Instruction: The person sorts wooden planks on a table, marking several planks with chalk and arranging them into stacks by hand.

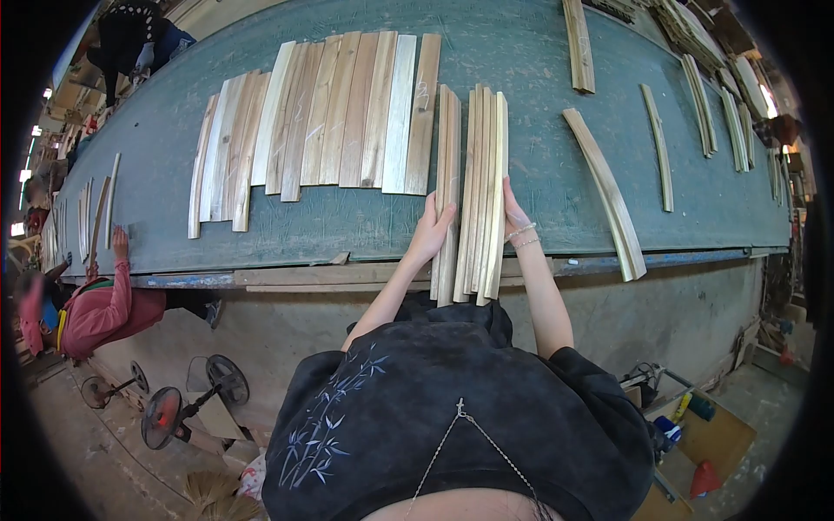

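Several narrow wooden strips stand on edge in front of me, their near ends reaching past the table edge toward my body. They form two bundles with a narrow gap between them. My left hand (432, 228) is closed on the left bundle of wooden strips (447, 156), thumb over its side. On the outer side of the right bundle of wooden strips (483, 165), my right hand (516, 214) presses with its fingers partly hidden. To the left, a row of flat wooden boards (347, 113) lies side by side, some with chalk-like marks.
The long green table (304, 227) carries a curved strip (605, 191) overhanging the front edge at right, plus more strips (658, 148) beyond. A person in a red top (109, 317) works at the far left; another (130, 39) is across the table. Fans (162, 417) stand behind.
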Tool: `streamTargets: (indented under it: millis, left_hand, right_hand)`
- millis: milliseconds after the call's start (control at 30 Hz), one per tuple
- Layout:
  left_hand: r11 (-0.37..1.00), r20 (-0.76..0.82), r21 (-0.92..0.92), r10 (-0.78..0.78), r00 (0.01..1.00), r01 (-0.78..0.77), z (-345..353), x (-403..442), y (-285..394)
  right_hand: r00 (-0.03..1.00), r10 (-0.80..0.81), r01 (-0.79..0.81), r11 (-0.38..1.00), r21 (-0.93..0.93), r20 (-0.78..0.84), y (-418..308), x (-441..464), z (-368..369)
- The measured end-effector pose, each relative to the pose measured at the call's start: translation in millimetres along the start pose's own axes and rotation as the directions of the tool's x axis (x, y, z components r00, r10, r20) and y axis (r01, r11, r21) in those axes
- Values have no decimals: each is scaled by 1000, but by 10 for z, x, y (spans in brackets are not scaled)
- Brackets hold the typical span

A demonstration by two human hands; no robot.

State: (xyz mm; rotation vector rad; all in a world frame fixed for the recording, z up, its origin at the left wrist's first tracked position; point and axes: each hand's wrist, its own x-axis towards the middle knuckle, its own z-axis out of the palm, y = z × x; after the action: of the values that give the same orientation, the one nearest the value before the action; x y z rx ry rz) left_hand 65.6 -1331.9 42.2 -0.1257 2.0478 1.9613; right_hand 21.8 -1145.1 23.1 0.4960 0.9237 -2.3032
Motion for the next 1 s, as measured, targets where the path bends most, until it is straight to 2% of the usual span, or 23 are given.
streamTargets:
  millis: [233, 333, 400, 433, 500, 567, 633, 667, 733, 767, 833, 867, 900, 967, 1000]
  left_hand:
    - [993, 6, -115, 29, 1000, -28, -97, 120, -117]
    - [984, 37, -176, -26, 999, 33, -50, 177, -116]
    - [921, 36, -354, -159, 987, 161, -19, 225, -77]
    - [919, 31, -356, -169, 985, 168, -5, 217, 65]
    - [901, 160, -319, -254, 954, 294, 32, 194, 290]
    - [908, 108, -339, -222, 969, 246, 89, 326, 194]
    - [951, 105, -238, -175, 979, 196, 139, 346, 167]
    - [950, 92, -239, -184, 979, 201, 162, 350, 153]
    - [952, 87, -225, -191, 978, 206, 167, 361, 88]
    - [955, 77, -218, -187, 979, 200, 168, 367, 56]
    - [952, 95, -218, -201, 975, 217, 140, 345, 173]
    - [916, 122, -255, -286, 950, 309, 117, 324, 293]
    - [873, 151, -287, -367, 918, 395, 104, 310, 368]
    - [892, 101, -294, -327, 939, 343, 120, 319, 201]
    - [864, 114, -362, -330, 937, 349, 121, 315, 213]
  right_hand:
    - [994, -51, 36, 987, -158, -93, -144, 95, 1]
    - [988, -39, 3, 973, -231, -149, -303, 102, 69]
    - [943, -50, -59, 949, -310, -330, -382, 151, 86]
    - [943, -38, -70, 949, -308, -331, -403, 161, 52]
    - [960, 3, -91, 950, -300, -281, -354, 168, -53]
    - [955, -39, -54, 952, -300, -295, -340, 223, -143]
    - [948, -114, -26, 902, -430, -297, -335, 191, -136]
    - [946, -106, -34, 906, -421, -305, -310, 221, -232]
    - [978, -10, -43, 967, -252, -207, -278, 275, -452]
    - [977, -6, -47, 968, -246, -212, -279, 252, -538]
    - [991, 86, -93, 994, -61, -105, -324, 176, -616]
    - [991, 116, -119, 992, -39, -71, -364, 158, -643]
    - [990, 123, -126, 991, -37, -69, -372, 136, -650]
    - [994, 92, -99, 989, 108, 65, -368, 118, -637]
    - [995, 72, -78, 991, 109, 65, -362, 144, -663]
